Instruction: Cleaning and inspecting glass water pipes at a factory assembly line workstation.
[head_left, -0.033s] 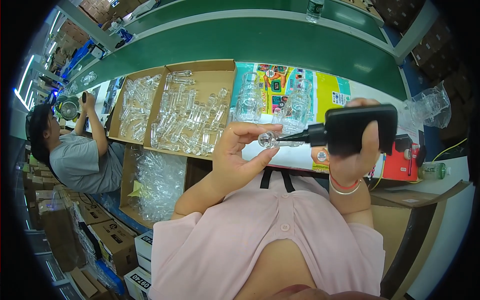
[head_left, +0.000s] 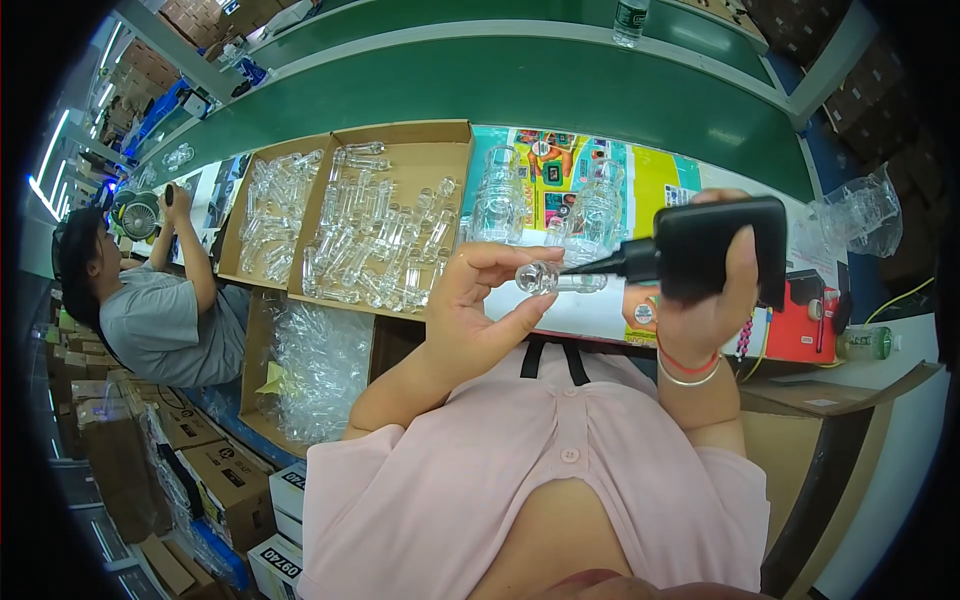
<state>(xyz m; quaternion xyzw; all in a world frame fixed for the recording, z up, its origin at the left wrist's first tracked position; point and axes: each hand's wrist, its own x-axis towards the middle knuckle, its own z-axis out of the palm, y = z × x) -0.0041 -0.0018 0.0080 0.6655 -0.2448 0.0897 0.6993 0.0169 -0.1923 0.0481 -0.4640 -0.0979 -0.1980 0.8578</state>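
Note:
My left hand (head_left: 480, 300) pinches a small clear glass tube with a rounded end (head_left: 575, 281) between thumb and fingers, holding it roughly level. In my right hand (head_left: 705, 325) is a black squeeze bottle (head_left: 722, 250) with a long pointed nozzle. The nozzle's tip lies over the glass tube near my left fingertips; whether it touches the glass I cannot tell. Behind my hands, two clusters of larger clear glass pieces, one on the left (head_left: 498, 205) and one on the right (head_left: 595, 215), stand on a colourful printed sheet (head_left: 655, 170).
Left of my hands, a divided cardboard tray (head_left: 445, 137) holds many similar glass tubes. Below it sits a carton of clear plastic bags (head_left: 320, 365). At right are a red box (head_left: 808, 335), a green-tinted bottle (head_left: 868, 342) and a plastic-wrapped item (head_left: 860, 210). A co-worker (head_left: 165, 310) sits at left.
The black bottle in my right hand has shifted slightly, its nozzle now tilting a little higher over the tube. My left hand stays nearly in place.

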